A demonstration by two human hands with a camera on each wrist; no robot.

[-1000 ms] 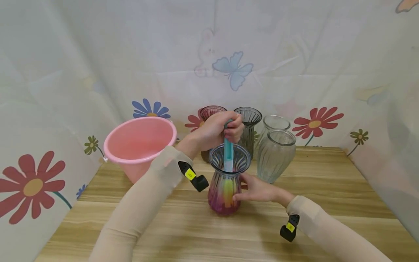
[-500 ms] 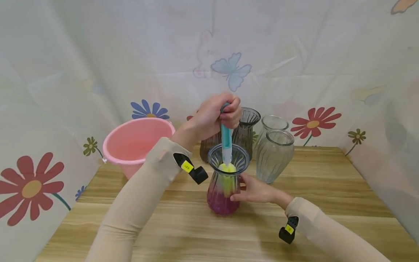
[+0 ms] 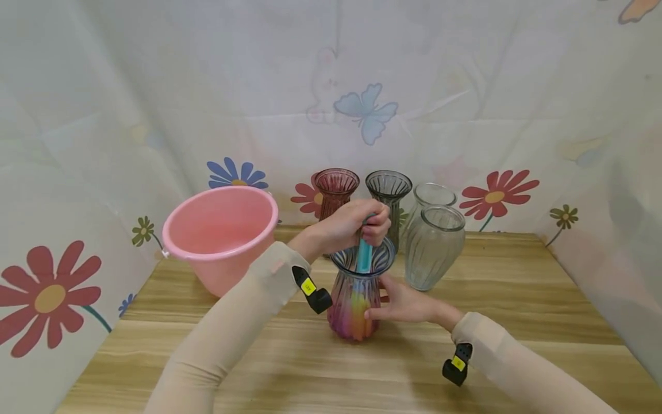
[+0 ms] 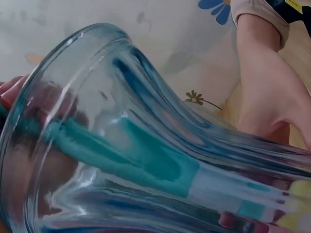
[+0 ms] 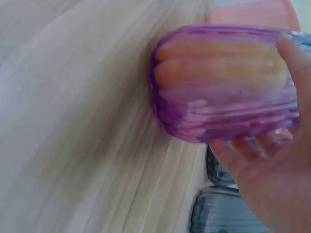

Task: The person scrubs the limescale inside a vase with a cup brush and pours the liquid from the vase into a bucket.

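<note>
My left hand [image 3: 354, 223] grips the teal handle of a sponge bottle brush [image 3: 365, 256] from above. Its yellow sponge head is down inside a ribbed glass vase [image 3: 338, 296], bluish at the flared rim and purple at the base. Through the tinted glass the sponge [image 5: 218, 68] looks orange near the vase's bottom in the right wrist view. My right hand [image 3: 408, 302] holds the vase's lower side, thumb in front and fingers around the back. The vase stands upright on the table. In the left wrist view the brush handle [image 4: 131, 160] shows through the clear neck.
A pink bucket [image 3: 217, 253] stands to the left. Behind the vase are a dark red glass vase [image 3: 336, 192] and a grey one [image 3: 390, 192]. Two clear glass vases [image 3: 434, 247] stand to their right. A patterned cloth hangs behind the wooden table [image 3: 517, 299].
My left hand rose, drawing the sponge up toward the vase's neck, then pushed it back down to the bottom. The right hand and the vase have stayed about where they were.
</note>
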